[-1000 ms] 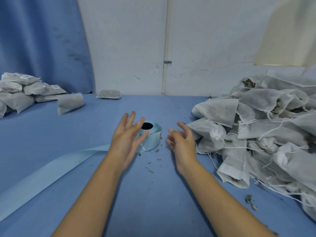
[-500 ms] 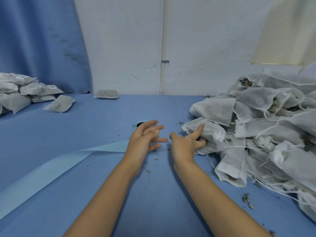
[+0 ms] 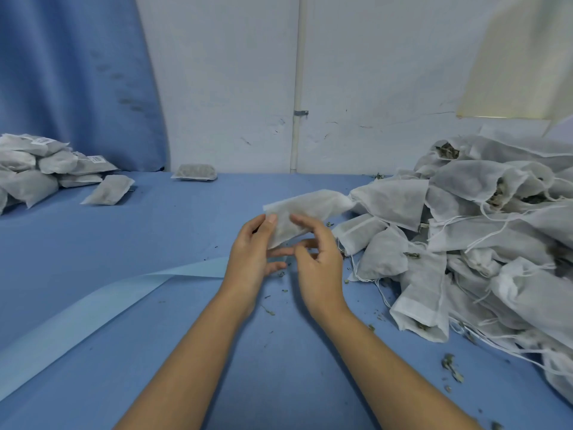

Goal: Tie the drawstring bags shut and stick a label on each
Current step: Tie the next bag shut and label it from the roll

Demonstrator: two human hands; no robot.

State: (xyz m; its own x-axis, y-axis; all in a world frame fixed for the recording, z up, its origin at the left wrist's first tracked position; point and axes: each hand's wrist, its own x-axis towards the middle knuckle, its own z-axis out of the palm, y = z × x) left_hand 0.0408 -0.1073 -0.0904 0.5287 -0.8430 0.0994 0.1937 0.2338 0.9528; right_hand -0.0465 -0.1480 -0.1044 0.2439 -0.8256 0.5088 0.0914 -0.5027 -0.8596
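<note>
A white drawstring bag [image 3: 305, 209] is lifted above the blue table [image 3: 155, 231], slanting up to the right. My left hand [image 3: 252, 259] holds its lower left end, thumb on the front. My right hand [image 3: 316, 259] holds the same bag from the right, fingers curled around its lower edge. A big pile of open, untied bags [image 3: 483, 240] with loose strings lies to the right. A pale blue label strip [image 3: 93, 308] runs from the hands toward the lower left; its roll is hidden behind my hands.
A stack of tied, labelled bags [image 3: 37, 169] sits at the far left, with one loose bag [image 3: 108, 190] beside it and another bag [image 3: 194, 172] against the back wall. Dried herb crumbs [image 3: 451, 366] are scattered on the table near the pile.
My right hand took a bag out of the pile and lifted it toward the middle. My left hand moved in and took hold of its other end.
</note>
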